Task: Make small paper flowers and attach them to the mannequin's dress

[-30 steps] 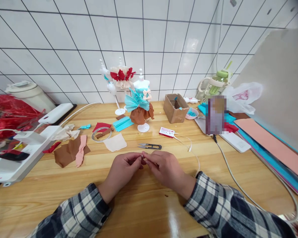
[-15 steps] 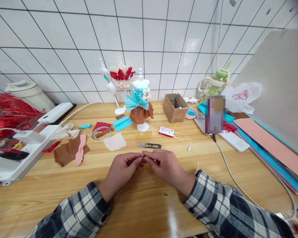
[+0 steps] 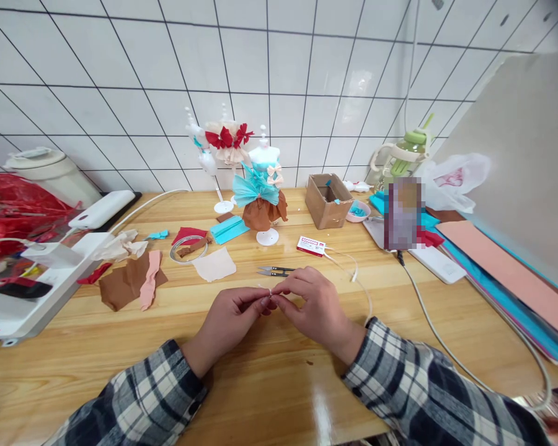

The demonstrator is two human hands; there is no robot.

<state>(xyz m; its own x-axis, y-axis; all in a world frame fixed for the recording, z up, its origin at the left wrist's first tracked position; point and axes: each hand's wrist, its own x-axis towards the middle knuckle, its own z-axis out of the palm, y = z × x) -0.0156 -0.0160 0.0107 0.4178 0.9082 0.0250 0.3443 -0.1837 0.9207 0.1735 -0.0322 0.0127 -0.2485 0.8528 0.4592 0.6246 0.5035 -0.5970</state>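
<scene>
My left hand and my right hand meet at the fingertips low over the wooden table. Both pinch a tiny pale piece between thumb and fingers; I cannot make out what it is. A thin white ribbon curves along the table past my right wrist. Small thread snips lie just beyond my right fingers. Behind them stands a little mannequin in a teal and brown paper dress, with a second stand carrying red bows.
Brown, pink and cream paper scraps lie at the left beside a white power strip. A small red-and-white box, a cardboard box, a standing phone with its cable, and coloured sheets fill the right side.
My right hand has lifted and shifted slightly forward, now covering the handle end of the snips. The fingertips stay pinched together on the pale piece.
</scene>
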